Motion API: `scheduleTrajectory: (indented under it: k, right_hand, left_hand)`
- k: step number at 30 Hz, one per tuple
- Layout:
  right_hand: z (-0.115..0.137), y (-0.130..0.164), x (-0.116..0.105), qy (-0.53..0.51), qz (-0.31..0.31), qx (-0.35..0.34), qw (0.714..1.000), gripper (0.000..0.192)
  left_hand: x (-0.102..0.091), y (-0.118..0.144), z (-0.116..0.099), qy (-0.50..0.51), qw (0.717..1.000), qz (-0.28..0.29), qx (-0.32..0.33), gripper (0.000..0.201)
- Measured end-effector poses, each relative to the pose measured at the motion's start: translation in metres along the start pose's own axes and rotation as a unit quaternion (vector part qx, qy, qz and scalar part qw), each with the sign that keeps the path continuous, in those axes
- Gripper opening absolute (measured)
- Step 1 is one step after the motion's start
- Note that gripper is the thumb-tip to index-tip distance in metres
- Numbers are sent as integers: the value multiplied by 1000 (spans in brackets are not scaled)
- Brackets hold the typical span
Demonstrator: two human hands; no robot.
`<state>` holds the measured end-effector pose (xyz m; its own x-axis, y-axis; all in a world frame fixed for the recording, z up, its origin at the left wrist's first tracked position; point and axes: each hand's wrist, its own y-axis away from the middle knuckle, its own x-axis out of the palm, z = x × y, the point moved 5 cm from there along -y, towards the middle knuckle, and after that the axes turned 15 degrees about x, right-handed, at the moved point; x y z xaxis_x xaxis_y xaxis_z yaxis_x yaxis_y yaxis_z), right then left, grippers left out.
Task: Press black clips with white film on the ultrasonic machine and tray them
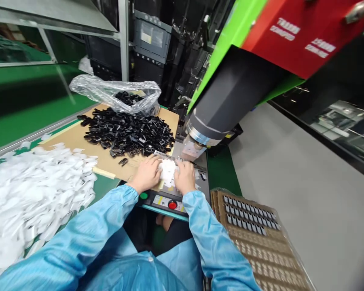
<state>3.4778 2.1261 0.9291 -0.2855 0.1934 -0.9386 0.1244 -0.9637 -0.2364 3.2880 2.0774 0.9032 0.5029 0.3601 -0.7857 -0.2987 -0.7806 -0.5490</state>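
Left hand (147,173) and right hand (184,177) curled around small white piece (168,170) on machine bed, just below press head (197,139). Risk, by my reading: fingers near head, red button (172,205) close by sleeves; stray nudge could pinch. Black clips (127,131) heaped far left.

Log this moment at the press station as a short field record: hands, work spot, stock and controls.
left hand: left hand on the white pieces, grip state unclear
right hand: right hand on the same white pieces, grip state unclear
work spot: machine base plate, under the press head
left stock: loose black plastic parts on cardboard sheet; clear bag behind them
far left: heap of white pieces
right: tray of small parts
controls: green button, red button
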Motion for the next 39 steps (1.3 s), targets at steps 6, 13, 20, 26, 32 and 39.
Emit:
scheduleTrajectory:
  k: [6,13,20,26,32,39]
  right_hand:
    - [88,-20,39,-56,89,-80,991,36]
    - [130,-55,68,-8,60,-42,997,45]
    - [137,-56,58,18,58,-76,995,25]
    - [87,-16,11,-144,38,-89,985,17]
    - [-48,55,-26,-188,-39,3,981,22]
    - [-127,111,-17,-110,-31,50,992,28]
  left_hand:
    - [-50,76,70,-95,968,-88,-213,40]
    - [-29,89,94,-80,973,-34,-216,36]
    - [-13,76,80,50,996,-10,-80,38]
    - [-23,79,79,40,990,-75,-113,39]
    - [-13,75,62,28,989,-57,-132,37]
    - [9,71,56,-16,995,-34,-91,27]
